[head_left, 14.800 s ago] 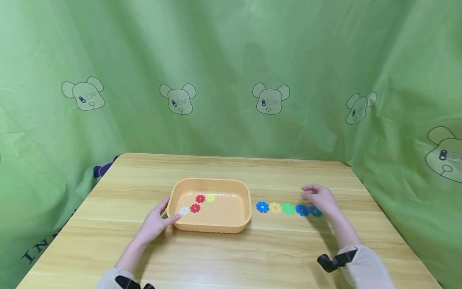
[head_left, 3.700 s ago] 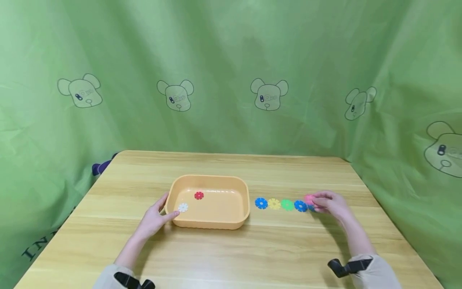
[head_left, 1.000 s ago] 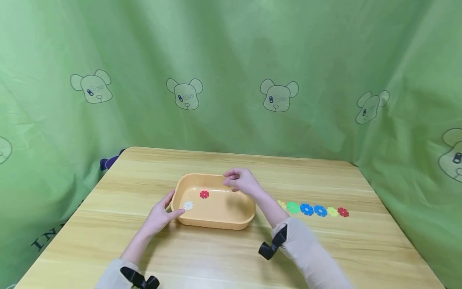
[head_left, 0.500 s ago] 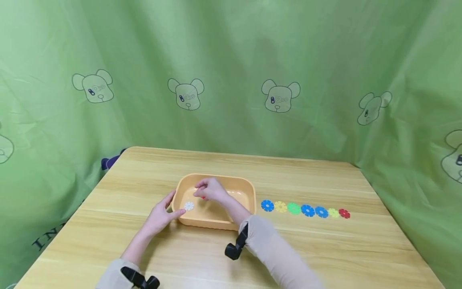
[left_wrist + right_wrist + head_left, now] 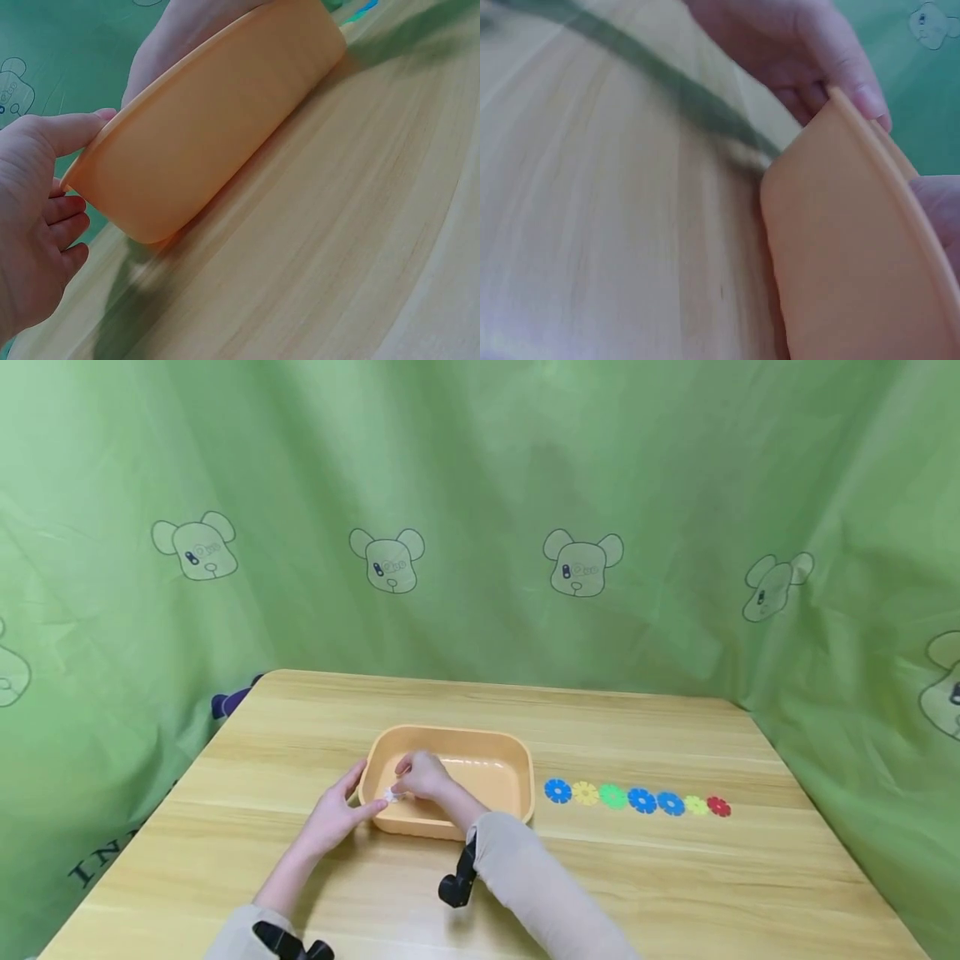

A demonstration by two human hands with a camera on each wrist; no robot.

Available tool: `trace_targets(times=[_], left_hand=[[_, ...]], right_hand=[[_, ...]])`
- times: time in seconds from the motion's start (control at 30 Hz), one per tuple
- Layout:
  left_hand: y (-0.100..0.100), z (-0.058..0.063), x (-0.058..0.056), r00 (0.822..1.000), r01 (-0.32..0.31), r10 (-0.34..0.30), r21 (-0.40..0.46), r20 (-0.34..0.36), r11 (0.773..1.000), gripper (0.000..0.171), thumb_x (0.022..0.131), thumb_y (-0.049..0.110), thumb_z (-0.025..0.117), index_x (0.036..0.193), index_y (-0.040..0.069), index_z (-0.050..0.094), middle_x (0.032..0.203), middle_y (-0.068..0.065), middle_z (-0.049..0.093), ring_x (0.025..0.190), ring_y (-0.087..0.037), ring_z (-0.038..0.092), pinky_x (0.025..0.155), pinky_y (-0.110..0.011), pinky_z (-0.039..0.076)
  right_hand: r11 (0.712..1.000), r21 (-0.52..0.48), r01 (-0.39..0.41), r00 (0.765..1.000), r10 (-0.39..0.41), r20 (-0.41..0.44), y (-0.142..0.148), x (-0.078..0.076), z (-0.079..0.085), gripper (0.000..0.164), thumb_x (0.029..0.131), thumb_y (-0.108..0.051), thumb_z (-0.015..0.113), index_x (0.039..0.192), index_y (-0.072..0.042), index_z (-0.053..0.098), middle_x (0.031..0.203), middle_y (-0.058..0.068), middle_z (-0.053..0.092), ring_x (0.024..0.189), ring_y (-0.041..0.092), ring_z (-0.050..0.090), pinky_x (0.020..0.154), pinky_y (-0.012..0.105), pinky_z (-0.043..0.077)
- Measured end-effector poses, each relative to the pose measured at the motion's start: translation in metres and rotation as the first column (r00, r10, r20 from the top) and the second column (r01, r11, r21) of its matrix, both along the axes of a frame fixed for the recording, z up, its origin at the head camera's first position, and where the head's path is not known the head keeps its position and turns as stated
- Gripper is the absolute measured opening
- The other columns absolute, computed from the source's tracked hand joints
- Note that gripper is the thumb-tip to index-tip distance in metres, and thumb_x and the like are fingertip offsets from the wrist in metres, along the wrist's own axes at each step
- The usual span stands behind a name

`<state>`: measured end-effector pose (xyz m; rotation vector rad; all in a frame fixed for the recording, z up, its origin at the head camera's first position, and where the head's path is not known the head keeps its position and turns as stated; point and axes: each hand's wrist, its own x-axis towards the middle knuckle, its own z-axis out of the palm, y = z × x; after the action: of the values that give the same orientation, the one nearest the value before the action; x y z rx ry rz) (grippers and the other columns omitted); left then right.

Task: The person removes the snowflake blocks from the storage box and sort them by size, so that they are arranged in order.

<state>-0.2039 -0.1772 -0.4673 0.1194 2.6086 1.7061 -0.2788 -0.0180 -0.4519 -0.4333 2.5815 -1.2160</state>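
A peach plastic tray (image 5: pixel 480 739) sits on the wooden table. My left hand (image 5: pixel 333 818) grips its left end, thumb over the rim and fingers against the outside, as the left wrist view also shows. My right hand (image 5: pixel 422 777) reaches down inside the tray, its fingertips pinching at a white plastic snowflake disc (image 5: pixel 389 795) close to the left thumb. No red disc shows in the tray; the right hand covers the place where one lay. In the right wrist view the tray wall (image 5: pixel 855 247) hides most of the right hand (image 5: pixel 941 202).
Right of the tray runs a row of snowflake discs: a blue one (image 5: pixel 558 791), a yellow one (image 5: pixel 585 792), a green one (image 5: pixel 613 796), two more blue, a pale yellow one (image 5: pixel 697 805) and a red one (image 5: pixel 718 807). A green curtain (image 5: pixel 480 610) hangs behind the table.
Pale yellow and red discs have joined the row's right end over the earlier frames. Lately my right hand has moved left into the tray, over the red disc, then to the white one. Left hand stays.
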Motion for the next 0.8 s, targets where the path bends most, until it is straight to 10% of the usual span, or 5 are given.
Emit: trace_targets(times=[0.3,0.53,0.8], left_hand=[[0.001,0.004,0.000,1.000,0.019,-0.018,0.015,-0.008,1.000,0.080,0.084,0.018,0.069,0.145,-0.003,0.023,0.147,-0.025,0.023,0.134,-0.041,0.022,0.109,-0.050,0.018],[0.011,0.038,0.017,0.999,0.034,-0.034,0.023,0.013,0.999,0.077,0.085,0.012,0.067,0.142,-0.010,0.020,0.146,-0.028,0.021,0.133,-0.043,0.020,0.109,-0.050,0.017],[0.002,0.010,0.003,1.000,0.023,-0.023,0.008,0.004,1.000,0.079,0.085,0.016,0.068,0.144,-0.006,0.020,0.147,-0.026,0.020,0.134,-0.042,0.020,0.109,-0.051,0.017]], right_hand=[[0.973,0.215,-0.089,0.983,0.121,-0.138,-0.001,-0.001,-0.005,0.023,0.067,-0.011,0.080,0.085,-0.005,0.066,0.078,0.000,0.061,0.075,0.014,0.053,0.072,0.023,0.045],[0.960,0.260,-0.103,0.978,0.145,-0.150,-0.002,0.000,-0.002,0.024,0.066,-0.010,0.080,0.079,-0.008,0.060,0.072,-0.003,0.054,0.069,0.013,0.048,0.065,0.022,0.042],[0.974,0.196,-0.112,0.983,0.137,-0.120,0.006,0.002,0.001,0.017,0.070,-0.002,0.074,0.078,-0.008,0.059,0.073,-0.001,0.055,0.069,0.013,0.048,0.063,0.023,0.041]])
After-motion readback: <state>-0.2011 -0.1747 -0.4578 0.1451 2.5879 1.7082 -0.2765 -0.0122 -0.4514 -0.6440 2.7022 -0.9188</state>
